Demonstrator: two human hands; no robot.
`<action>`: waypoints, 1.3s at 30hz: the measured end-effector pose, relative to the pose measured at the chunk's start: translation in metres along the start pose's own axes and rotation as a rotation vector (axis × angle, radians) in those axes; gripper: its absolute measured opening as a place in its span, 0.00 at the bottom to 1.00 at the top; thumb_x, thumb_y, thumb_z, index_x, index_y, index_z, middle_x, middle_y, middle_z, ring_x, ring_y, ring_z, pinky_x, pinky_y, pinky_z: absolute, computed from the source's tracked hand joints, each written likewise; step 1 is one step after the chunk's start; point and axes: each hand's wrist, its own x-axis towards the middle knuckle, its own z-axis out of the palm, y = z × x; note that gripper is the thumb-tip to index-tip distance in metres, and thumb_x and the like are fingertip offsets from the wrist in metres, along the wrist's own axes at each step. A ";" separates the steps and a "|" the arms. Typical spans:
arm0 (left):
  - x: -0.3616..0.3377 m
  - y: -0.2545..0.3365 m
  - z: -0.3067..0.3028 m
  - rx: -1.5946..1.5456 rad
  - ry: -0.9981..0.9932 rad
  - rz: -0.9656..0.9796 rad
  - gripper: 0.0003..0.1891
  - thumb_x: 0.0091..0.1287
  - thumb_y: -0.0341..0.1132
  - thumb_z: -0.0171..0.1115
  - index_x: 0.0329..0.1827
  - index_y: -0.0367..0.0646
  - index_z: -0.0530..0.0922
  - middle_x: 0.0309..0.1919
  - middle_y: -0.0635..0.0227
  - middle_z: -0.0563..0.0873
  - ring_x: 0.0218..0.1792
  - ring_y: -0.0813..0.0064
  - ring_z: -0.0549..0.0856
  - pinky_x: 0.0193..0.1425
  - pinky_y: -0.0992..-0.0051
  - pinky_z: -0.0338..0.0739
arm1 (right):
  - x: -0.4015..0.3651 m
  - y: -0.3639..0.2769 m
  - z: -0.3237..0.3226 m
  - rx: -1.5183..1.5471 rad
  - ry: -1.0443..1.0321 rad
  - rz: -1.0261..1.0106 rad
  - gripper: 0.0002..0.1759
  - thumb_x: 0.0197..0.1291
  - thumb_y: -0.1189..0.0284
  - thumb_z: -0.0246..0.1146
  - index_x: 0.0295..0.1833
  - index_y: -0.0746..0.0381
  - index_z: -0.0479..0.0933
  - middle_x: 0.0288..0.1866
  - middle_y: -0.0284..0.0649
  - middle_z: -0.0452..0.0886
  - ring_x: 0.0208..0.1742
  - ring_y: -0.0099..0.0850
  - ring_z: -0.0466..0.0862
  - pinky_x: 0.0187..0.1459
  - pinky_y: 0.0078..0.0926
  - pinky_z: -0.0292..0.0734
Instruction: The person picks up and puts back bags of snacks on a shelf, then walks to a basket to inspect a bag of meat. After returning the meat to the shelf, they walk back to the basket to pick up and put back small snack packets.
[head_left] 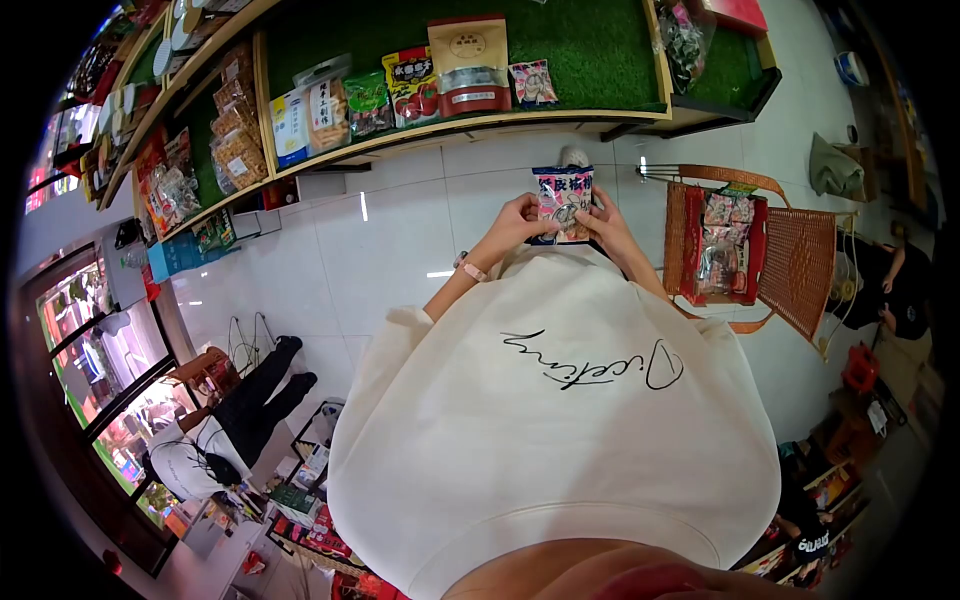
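A small snack packet (563, 190), dark blue at the top with pink and white printing below, is held upright in front of my chest. My left hand (514, 222) grips its left side, and my right hand (606, 222) grips its right side with the thumb on the front. Beyond it, on the green-lined display shelf (580, 70), stands a similar small pink packet (533, 83) beside a large brown pouch (469, 65). To my right, a red box (757, 255) with several pink packets rests on a wicker chair (800, 260).
More bags line the shelf, including a red tomato-print bag (411, 88) and a green bag (370, 103). The shelf's wooden front edge (480, 121) lies ahead of my hands. One person (215, 440) sits at lower left; another person (895, 285) is at far right.
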 end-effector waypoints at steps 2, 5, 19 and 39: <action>0.011 0.004 -0.002 -0.003 0.011 -0.022 0.18 0.51 0.30 0.69 0.41 0.35 0.72 0.33 0.70 0.80 0.34 0.85 0.77 0.40 0.83 0.73 | 0.010 -0.007 -0.001 0.015 0.005 -0.002 0.40 0.55 0.74 0.62 0.68 0.58 0.47 0.50 0.44 0.74 0.48 0.30 0.76 0.47 0.27 0.74; 0.030 0.014 -0.004 -0.028 0.030 -0.037 0.18 0.51 0.30 0.69 0.42 0.35 0.71 0.33 0.69 0.80 0.34 0.84 0.78 0.40 0.83 0.74 | 0.032 -0.021 -0.003 0.030 -0.002 -0.068 0.40 0.54 0.75 0.62 0.68 0.59 0.47 0.49 0.44 0.74 0.50 0.30 0.75 0.49 0.26 0.73; 0.203 0.042 -0.034 0.080 0.112 -0.086 0.18 0.54 0.32 0.67 0.46 0.37 0.73 0.36 0.73 0.80 0.35 0.86 0.75 0.39 0.84 0.70 | 0.204 -0.099 -0.069 -0.131 0.110 -0.006 0.38 0.49 0.79 0.65 0.61 0.63 0.50 0.43 0.47 0.76 0.44 0.30 0.78 0.43 0.26 0.75; 0.350 0.011 -0.112 0.141 0.591 -0.277 0.23 0.57 0.32 0.60 0.55 0.32 0.68 0.39 0.63 0.78 0.41 0.76 0.76 0.45 0.79 0.70 | 0.364 -0.075 -0.138 -0.820 0.499 0.068 0.35 0.51 0.74 0.63 0.62 0.62 0.52 0.46 0.51 0.77 0.42 0.44 0.80 0.41 0.39 0.73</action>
